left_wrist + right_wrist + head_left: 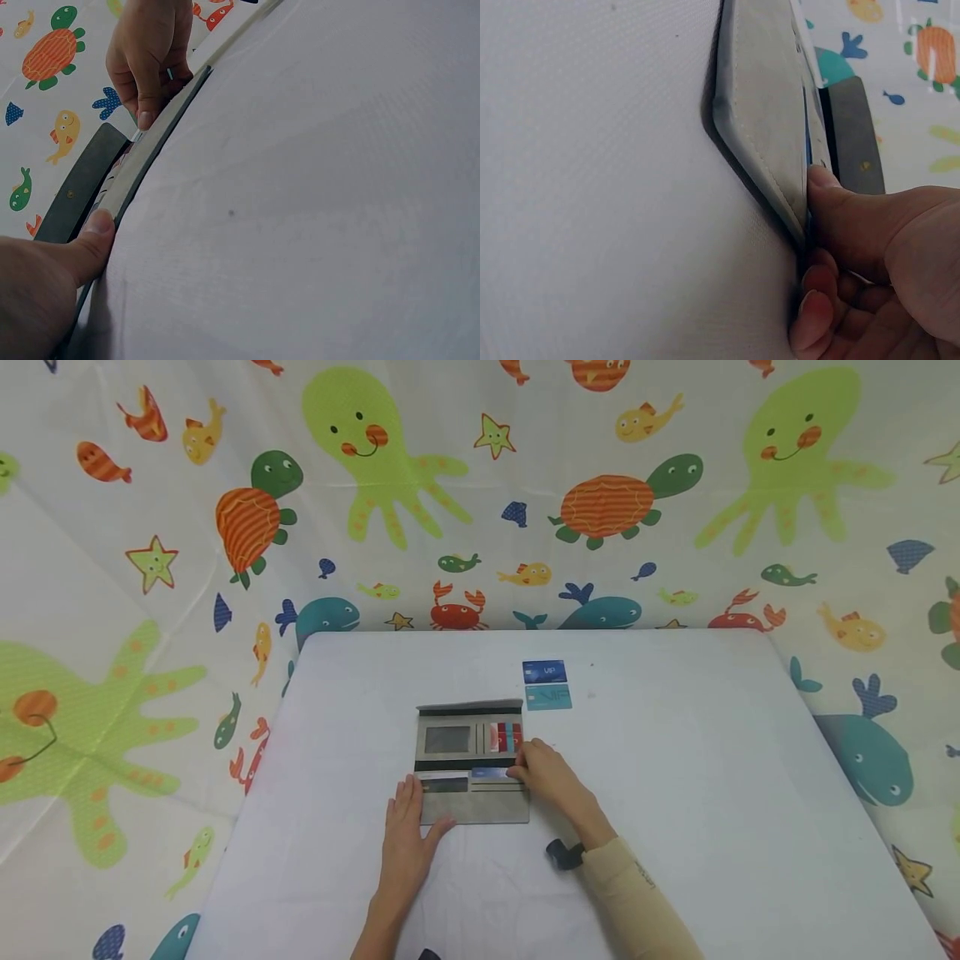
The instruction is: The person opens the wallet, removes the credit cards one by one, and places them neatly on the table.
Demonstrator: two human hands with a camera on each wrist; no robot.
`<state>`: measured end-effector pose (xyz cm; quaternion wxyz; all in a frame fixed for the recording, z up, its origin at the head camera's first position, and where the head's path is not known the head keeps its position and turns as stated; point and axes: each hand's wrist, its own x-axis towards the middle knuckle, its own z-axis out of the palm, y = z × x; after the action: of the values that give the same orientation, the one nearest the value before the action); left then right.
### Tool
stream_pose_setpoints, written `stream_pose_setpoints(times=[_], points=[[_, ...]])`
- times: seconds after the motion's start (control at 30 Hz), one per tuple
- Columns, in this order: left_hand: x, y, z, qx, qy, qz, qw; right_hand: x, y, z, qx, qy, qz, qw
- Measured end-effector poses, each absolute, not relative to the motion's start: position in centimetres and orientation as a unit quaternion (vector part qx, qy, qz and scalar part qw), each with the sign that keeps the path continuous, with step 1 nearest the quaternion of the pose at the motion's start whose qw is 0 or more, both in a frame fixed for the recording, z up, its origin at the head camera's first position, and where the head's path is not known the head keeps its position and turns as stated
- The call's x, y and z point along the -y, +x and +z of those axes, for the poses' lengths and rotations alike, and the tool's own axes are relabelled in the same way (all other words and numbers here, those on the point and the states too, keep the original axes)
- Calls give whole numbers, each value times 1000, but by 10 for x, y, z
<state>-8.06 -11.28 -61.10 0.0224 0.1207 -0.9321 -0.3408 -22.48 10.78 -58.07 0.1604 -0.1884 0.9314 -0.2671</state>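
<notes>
A grey wallet [472, 808] lies unfolded on the white table, with a clear window and red-and-teal cards [504, 737] in its far half. My left hand [407, 839] rests along the wallet's left edge, thumb on the near panel, fingers fairly straight. At the right edge, my right hand [551, 777] pinches a blue card [487, 772] lodged in a slot of the near half. The right wrist view has the right thumb [847, 210] against the slot edge and the other fingers curled; the card's held end is mostly hidden there.
Behind the wallet to the right lie a dark blue VIP card [544, 672] and a teal card [548, 697]. A dark card [444, 784] sits in the near half's left slot. A curtain with sea animals [607, 506] hangs beyond the table [712, 777].
</notes>
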Motion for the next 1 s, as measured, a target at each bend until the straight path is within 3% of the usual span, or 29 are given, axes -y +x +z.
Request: stream_pose_setpoints(times=[0.3,1.0], points=[[114,-81,-611,932,120,-341,24,-108,-227,-581,-929,-191,-272,164],[114,-80,-612,931,120,-344,22,-105,-229,-586,-941,-184,-260,116]])
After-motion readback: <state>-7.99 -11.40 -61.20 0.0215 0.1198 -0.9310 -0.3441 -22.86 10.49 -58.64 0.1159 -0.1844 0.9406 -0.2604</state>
